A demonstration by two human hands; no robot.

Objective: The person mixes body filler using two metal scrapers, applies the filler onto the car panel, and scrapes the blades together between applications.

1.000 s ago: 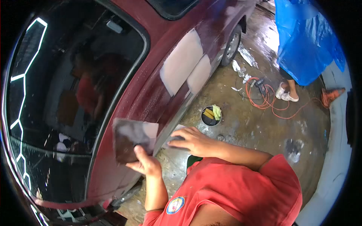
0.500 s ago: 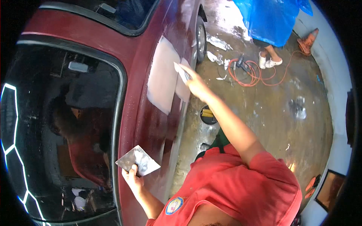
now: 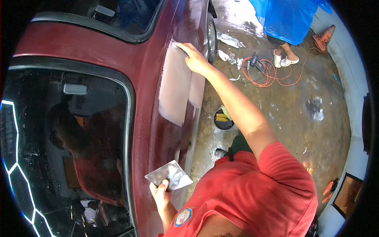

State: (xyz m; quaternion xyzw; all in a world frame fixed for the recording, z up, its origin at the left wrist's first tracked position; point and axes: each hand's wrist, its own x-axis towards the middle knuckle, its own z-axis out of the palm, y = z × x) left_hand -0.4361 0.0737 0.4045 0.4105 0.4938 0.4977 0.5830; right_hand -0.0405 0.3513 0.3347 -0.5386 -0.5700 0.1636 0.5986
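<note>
My right hand (image 3: 196,59) grips a thin putty spreader (image 3: 179,47), its edge at the upper end of a pale, smooth filler patch (image 3: 173,89) on the side of a dark red car (image 3: 143,118). A second, smaller pale patch (image 3: 196,89) lies beside it, partly behind my wrist. Low in the view, my left hand (image 3: 161,194) pinches a flat square metal plate (image 3: 169,175) between thumb and fingers. Whitish paste is smeared over the plate's surface. The plate is held out near the car's lower flank.
A round black container (image 3: 224,119) with yellow pieces stands on the floor by the car. Farther off lie a coiled orange cord (image 3: 258,81), a power tool (image 3: 256,63) and crumpled sheets (image 3: 231,40). Another person's feet in white clogs (image 3: 289,62) show beneath blue plastic (image 3: 290,23).
My right hand has moved the spreader up and left, from the patch's right edge to its upper end. My left hand and the plate have shifted right and slightly down in view.
</note>
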